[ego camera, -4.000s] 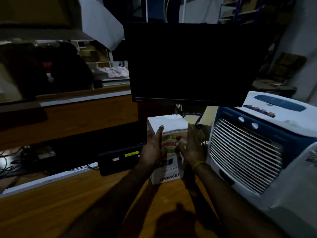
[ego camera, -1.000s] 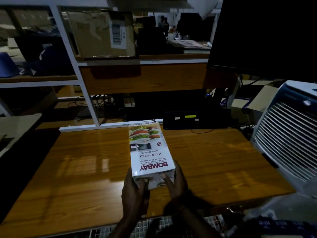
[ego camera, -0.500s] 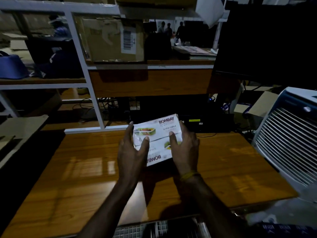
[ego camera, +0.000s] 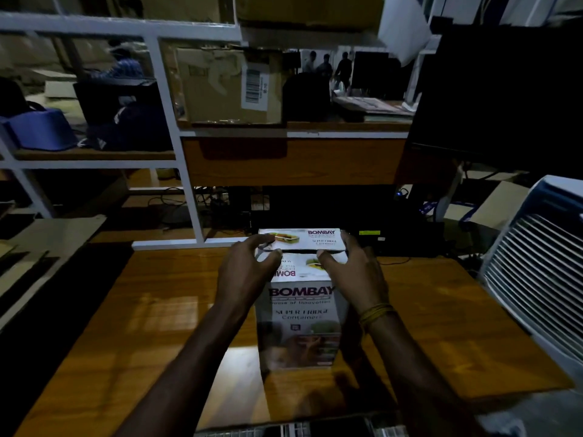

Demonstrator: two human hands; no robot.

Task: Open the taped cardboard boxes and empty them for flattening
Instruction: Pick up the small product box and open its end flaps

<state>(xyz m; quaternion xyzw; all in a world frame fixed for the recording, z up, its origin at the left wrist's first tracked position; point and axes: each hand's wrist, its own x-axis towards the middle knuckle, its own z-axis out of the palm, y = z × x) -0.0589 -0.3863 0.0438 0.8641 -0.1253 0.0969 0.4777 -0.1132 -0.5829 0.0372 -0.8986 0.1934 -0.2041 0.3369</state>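
Observation:
A white printed carton [ego camera: 299, 313] marked BOMBAY stands upright on the wooden table [ego camera: 126, 326] in front of me. Its top flaps [ego camera: 303, 239] are partly raised, with a dark gap between them. My left hand [ego camera: 246, 272] grips the top left corner, fingers curled over the far flap and thumb on the near one. My right hand [ego camera: 353, 272] grips the top right corner in the same way. A yellow band circles my right wrist.
A white air cooler [ego camera: 536, 266] stands close on the right. A dark monitor [ego camera: 504, 99] hangs over the back right. A black device [ego camera: 378, 238] sits behind the carton. A brown cardboard box [ego camera: 227, 86] rests on the shelf behind.
The carton has gone from lying flat, through being lifted and turned, to standing upright on the table. Both hands have moved to its top end and the flaps have parted.

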